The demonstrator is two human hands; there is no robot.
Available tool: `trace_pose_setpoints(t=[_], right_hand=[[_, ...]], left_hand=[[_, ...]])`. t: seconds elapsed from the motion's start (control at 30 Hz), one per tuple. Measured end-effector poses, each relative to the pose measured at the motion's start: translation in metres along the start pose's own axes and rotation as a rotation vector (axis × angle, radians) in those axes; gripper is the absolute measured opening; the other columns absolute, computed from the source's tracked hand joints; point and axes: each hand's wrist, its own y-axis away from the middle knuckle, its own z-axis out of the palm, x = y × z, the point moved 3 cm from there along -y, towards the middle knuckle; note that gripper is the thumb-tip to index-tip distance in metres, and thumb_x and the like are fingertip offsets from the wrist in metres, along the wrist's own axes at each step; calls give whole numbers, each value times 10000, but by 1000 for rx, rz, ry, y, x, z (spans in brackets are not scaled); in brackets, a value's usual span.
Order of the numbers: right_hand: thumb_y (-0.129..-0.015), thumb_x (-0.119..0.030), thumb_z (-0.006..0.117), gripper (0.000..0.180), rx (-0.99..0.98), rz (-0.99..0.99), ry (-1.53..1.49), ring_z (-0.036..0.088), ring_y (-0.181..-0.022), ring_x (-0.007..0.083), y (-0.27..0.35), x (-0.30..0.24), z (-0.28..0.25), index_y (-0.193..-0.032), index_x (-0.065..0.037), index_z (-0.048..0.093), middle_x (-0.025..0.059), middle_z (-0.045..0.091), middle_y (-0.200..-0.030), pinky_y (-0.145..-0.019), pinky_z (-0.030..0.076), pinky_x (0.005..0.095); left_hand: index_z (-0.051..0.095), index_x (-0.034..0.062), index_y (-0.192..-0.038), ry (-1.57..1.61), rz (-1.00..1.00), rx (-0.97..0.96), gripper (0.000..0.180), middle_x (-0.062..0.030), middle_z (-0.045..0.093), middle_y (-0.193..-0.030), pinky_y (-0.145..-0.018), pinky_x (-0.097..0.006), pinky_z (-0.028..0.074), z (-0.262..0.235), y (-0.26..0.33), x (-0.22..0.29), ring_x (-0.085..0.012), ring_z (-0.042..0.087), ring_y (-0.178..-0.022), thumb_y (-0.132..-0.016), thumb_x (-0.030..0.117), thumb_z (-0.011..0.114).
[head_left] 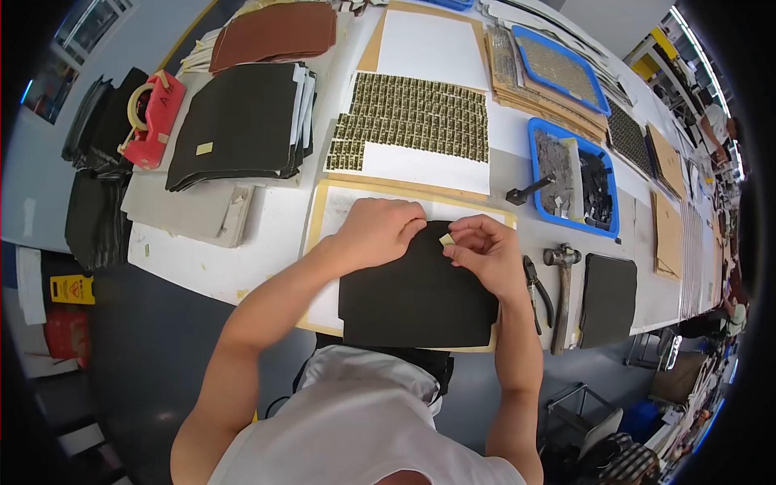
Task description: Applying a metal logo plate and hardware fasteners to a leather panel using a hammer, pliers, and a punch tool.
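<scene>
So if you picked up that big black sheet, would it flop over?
Probably a bit. The flat black sheet looks thin and lies flush on the white board, so it would likely bend when lifted by an edge. It seems light for its size. Its matte surface probably isn't slippery under the left hand.

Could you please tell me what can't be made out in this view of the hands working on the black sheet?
Head view only:
- Top edge of the black sheet: hidden under the left hand.
- Small pale piece: pinched by the right hand, too small to identify.
- Contents of the blue tray: too small to tell.
- Far table end: bent and blurred by the fisheye rim.
</scene>
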Motion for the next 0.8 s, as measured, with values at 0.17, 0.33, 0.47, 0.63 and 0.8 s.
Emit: trace_pose_setpoints(t=[0.17, 0.33, 0.47, 0.63, 0.8], right_hand=[[-862, 64, 741, 169, 61, -80, 171, 700, -830, 110, 1, 1, 7, -1018, -3, 745, 52, 734, -957, -721, 573, 246], [-846, 31, 776, 158, 69, -93, 205, 692, -803, 102, -2, 5, 19, -1000, 13, 745, 61, 728, -937, -708, 573, 246], [-829, 9, 800, 149, 139, -43, 281, 696, -748, 113, -2, 5, 21, -971, 6, 755, 65, 720, -894, -677, 571, 244], [-819, 7, 806, 137, 168, -122, 376, 697, -714, 123, -3, 2, 25, -948, -4, 762, 63, 711, -858, -645, 565, 240], [-813, 6, 811, 152, 184, -112, 411, 693, -701, 118, -3, 2, 27, -957, 0, 762, 59, 710, -863, -625, 558, 240]], left_hand=[[732, 116, -1176, 380, -156, -239, 426, -166, 747, -937, -802, -420, 558, -3, -7, 3, -328, 714, -861, -771, 218, 814], [735, 88, -1183, 532, -123, -249, 466, -144, 754, -949, -795, -374, 551, 13, -4, -17, -268, 709, -844, -729, 123, 831], [740, 78, -1179, 610, -123, -245, 469, -129, 758, -967, -786, -350, 548, 12, -4, -19, -231, 703, -820, -718, 63, 825], [737, 41, -1157, 624, -218, -289, 445, -115, 760, -1007, -819, -329, 539, 10, -4, -17, -198, 696, -883, -719, 18, 812], [735, 3, -1131, 676, -277, -340, 423, -100, 761, -1035, -835, -303, 536, 10, -3, -17, -159, 691, -947, -714, -30, 804]])
